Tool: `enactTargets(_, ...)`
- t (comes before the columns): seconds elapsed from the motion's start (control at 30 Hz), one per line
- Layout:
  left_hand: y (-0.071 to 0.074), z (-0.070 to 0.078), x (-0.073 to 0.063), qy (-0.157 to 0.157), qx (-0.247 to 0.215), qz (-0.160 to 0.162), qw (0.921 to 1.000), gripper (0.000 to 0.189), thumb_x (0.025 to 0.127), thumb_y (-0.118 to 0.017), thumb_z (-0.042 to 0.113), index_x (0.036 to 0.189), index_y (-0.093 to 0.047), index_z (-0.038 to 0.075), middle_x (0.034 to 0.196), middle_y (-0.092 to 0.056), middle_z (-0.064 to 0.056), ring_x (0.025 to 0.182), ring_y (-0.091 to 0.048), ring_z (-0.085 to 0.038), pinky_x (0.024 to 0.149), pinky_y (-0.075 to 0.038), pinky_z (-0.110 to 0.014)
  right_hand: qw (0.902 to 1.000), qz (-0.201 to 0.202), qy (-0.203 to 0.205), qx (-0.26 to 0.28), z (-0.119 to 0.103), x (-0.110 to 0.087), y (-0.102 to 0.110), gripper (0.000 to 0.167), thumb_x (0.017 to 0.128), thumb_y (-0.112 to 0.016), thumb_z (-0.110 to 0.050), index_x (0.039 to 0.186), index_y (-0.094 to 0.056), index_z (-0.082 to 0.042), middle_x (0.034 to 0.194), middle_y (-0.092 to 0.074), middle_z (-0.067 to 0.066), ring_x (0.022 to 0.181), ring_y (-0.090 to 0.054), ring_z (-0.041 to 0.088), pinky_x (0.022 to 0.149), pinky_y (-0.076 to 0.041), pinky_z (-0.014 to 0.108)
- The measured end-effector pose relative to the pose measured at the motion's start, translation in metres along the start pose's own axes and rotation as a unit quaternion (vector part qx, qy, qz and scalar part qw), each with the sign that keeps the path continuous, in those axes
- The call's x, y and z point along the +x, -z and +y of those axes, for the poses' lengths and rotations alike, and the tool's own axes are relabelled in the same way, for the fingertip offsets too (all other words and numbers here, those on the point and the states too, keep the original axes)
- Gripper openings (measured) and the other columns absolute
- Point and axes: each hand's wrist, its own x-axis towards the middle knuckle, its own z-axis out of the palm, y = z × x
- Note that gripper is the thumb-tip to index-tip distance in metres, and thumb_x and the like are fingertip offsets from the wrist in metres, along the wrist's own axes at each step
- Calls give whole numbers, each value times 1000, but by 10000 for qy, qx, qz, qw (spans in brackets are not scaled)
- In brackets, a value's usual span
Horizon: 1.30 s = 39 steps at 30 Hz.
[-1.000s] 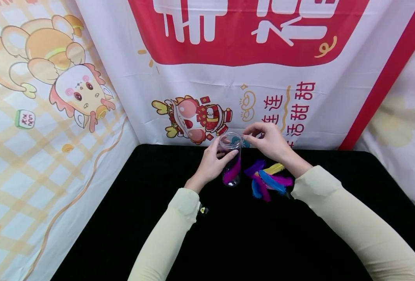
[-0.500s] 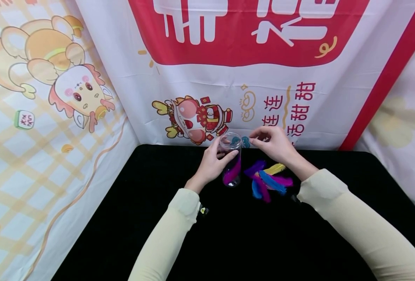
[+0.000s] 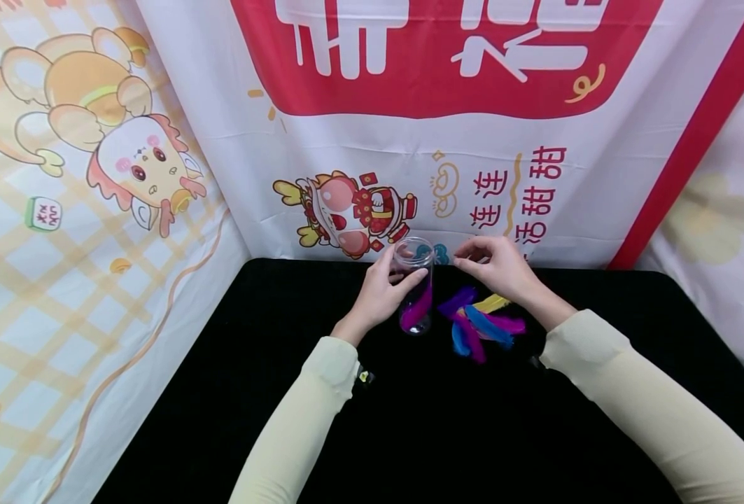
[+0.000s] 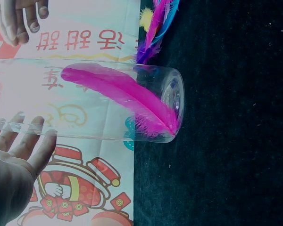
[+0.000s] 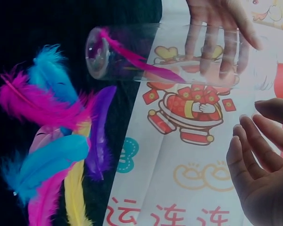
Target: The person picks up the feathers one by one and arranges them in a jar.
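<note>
My left hand point(image 3: 379, 292) grips a clear jar point(image 3: 427, 274) near its open mouth, thumb on the near side and fingers round the far side. The jar stands upright at the back of the black table. Inside it a single magenta feather point(image 4: 120, 94) leans diagonally, its lower end at the jar's bottom. Just right of the mouth hovers my right hand point(image 3: 496, 267), its fingers loosely bent and the thumb apart from them, as the right wrist view shows; nothing is between them. Below that hand lies a pile of feathers point(image 3: 486, 325) in blue, magenta, purple and yellow.
The black table point(image 3: 447, 427) reaches back to a printed white and red cloth point(image 3: 346, 140) hanging right behind the jar. Another patterned cloth point(image 3: 82, 280) hangs along the left side.
My right hand has drawn back from the jar's mouth, to the right and slightly down. The left hand, jar, magenta feather and pile look the same.
</note>
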Motion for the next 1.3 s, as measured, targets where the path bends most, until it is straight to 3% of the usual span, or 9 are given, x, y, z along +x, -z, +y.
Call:
enactTargets(0.47,1,1,0,2,-76,-31,10000,66,99,-70,39,153,-41,14,147,-54,-5,123,-62,-21,103,-52,-48,9982,-389,-191,-416,21,-7,-8,15,96,-74,-19,105,-76,-8,97,-76,6,86,-69,20,76,-56,37)
enactTargets(0.7,1,3,-1,47,-96,-20,9999,70,98,-70,41,154,-40,13,147,-54,-4,124,-62,-21,102,-53,-42,9971,-560,-220,-475,33,-12,-16,14,94,-75,-16,103,-75,-5,91,-75,5,79,-69,18,72,-57,36)
enactTargets(1.03,1,2,-1,118,-37,-68,9999,67,99,-69,41,154,-40,17,147,-53,-3,125,-61,-19,102,-53,-35,9953,-700,-182,-646,51,-19,-30,17,90,-78,-11,103,-75,0,86,-74,4,78,-67,16,74,-55,36)
enactTargets(1.3,2,3,-2,108,-38,-113,9999,67,99,-69,43,153,-40,18,148,-53,-10,125,-61,-19,102,-53,-36,9923,-881,-118,-864,58,-22,-37,16,88,-78,-8,101,-75,1,84,-74,2,78,-67,15,78,-56,39)
